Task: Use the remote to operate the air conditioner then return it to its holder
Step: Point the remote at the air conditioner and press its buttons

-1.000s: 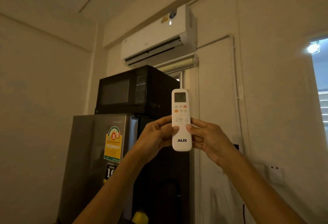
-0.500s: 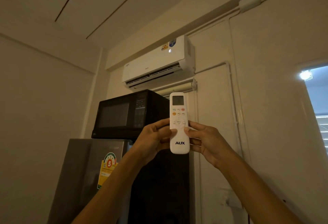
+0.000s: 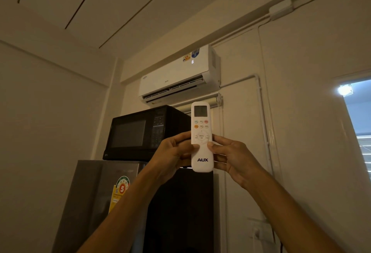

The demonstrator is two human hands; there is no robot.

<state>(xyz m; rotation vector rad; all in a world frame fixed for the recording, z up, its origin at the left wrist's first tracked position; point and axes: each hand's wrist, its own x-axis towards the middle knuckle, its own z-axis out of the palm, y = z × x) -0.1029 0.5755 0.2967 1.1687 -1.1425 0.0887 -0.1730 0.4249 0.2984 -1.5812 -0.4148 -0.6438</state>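
I hold a white AUX remote point(image 3: 202, 132) upright at arm's length, its screen and buttons facing me. My left hand point(image 3: 172, 154) grips its left side and my right hand point(image 3: 232, 158) grips its right side, both thumbs resting on its lower front. The white air conditioner point(image 3: 178, 74) hangs high on the wall above the remote, its flap open and a lit digit on its front. No remote holder is in view.
A black microwave point(image 3: 140, 132) sits on a grey fridge point(image 3: 96, 198) below the air conditioner, with a dark cabinet point(image 3: 180, 212) beside it. A wall socket point(image 3: 259, 230) is low on the right. A window point(image 3: 359, 124) lies at the right edge.
My view has tilted upward, so the air conditioner and microwave sit lower in frame and more ceiling shows. Both hands keep the same hold on the remote.
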